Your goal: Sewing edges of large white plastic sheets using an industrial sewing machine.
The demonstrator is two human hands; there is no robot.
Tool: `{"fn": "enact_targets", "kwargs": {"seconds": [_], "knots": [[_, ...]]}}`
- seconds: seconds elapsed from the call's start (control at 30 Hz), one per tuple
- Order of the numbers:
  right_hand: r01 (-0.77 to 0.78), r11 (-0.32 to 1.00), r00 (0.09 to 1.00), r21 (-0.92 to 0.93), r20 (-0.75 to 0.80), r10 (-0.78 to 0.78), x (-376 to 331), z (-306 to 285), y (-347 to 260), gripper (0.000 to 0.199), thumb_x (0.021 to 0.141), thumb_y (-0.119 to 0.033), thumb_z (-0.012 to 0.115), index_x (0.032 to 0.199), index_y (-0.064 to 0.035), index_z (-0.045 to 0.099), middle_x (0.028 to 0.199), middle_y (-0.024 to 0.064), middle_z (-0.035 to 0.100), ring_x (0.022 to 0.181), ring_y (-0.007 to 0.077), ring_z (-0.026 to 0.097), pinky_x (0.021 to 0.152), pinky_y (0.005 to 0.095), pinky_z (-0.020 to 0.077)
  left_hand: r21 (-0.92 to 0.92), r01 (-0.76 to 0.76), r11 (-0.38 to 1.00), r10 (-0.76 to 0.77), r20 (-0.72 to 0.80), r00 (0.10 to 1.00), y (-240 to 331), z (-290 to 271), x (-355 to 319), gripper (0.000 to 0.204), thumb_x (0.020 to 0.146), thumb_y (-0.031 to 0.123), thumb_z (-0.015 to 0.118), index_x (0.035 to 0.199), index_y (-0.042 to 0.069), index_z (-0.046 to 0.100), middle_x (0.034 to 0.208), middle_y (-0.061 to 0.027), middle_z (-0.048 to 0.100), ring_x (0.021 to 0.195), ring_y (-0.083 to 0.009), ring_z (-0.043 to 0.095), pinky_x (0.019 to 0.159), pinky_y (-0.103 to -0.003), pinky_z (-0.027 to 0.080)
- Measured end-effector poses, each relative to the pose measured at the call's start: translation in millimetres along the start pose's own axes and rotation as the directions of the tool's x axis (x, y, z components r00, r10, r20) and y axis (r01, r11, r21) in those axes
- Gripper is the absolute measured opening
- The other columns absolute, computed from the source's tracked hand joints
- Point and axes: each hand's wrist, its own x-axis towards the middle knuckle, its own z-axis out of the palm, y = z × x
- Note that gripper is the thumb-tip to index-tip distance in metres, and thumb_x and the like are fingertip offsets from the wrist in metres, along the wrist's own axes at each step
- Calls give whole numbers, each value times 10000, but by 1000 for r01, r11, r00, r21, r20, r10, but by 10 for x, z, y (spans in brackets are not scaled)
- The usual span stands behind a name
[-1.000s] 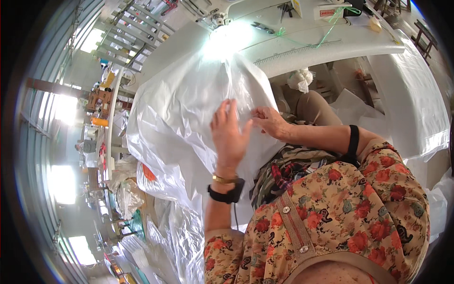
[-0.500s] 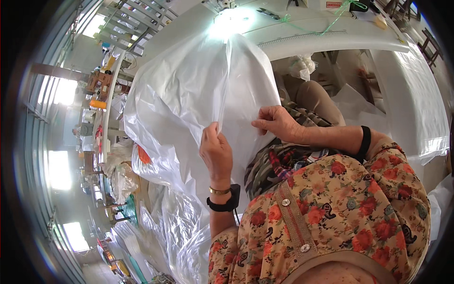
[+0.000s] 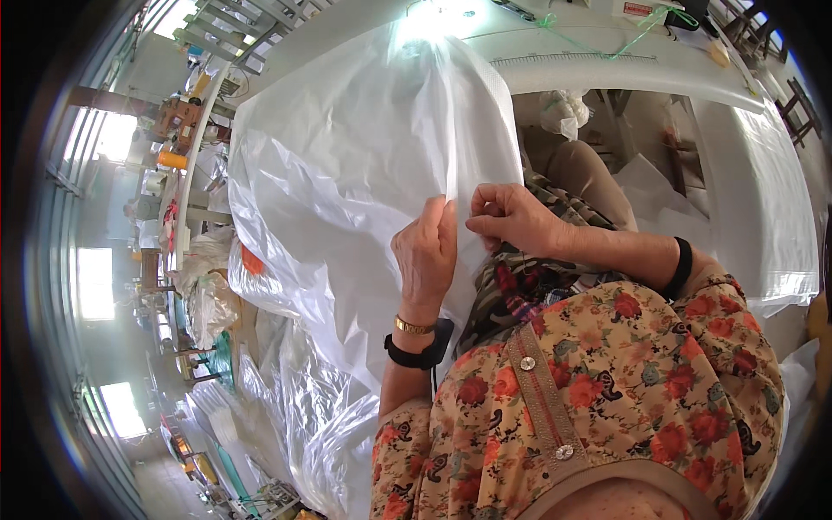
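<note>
A large translucent white plastic sheet (image 3: 347, 165) spreads from the bright lamp (image 3: 433, 22) at the top, down toward my lap. My left hand (image 3: 426, 251) pinches a long straight fold of it between thumb and fingers, and the fold runs taut up to the lit spot. Close by on the right, my right hand (image 3: 517, 217) is closed, thumb against curled fingers, by the sheet's right part. What lies between those fingertips is hidden. Glare hides the detail under the lamp.
A ruler scale (image 3: 572, 59) runs along the pale worktable (image 3: 555, 76); green string (image 3: 598, 52) lies behind it. More plastic sheeting (image 3: 763, 199) hangs at the right. Crumpled clear plastic (image 3: 321, 416) lies lower left. A stuffed white bag (image 3: 565, 114) is under the table.
My left hand has moved right and slightly up, closer to my right hand, with the fold drawn along. The right hand stays nearly in place. The whole view has shifted a little.
</note>
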Motion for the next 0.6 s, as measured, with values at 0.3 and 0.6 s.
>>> {"fn": "enact_targets", "kwargs": {"seconds": [0.3,0.6], "knots": [[204,771,974,-603,45,-223,12,15,-17,196,856,-194,636,851,-14,557,674,168,615,615,321,622,601,414,480,-436,223,872,-108,273,956,-172,45,6,69,900,23,571,871,-23,613,739,-53,596,636,-108,528,581,-248,414],[340,581,920,-739,135,-367,28,165,41,168,864,-184,622,915,-43,547,653,132,591,624,376,596,591,456,456,-704,461,541,-285,362,888,-221,118,35,129,962,106,527,992,-6,583,730,37,566,654,-23,501,583,-184,415]]}}
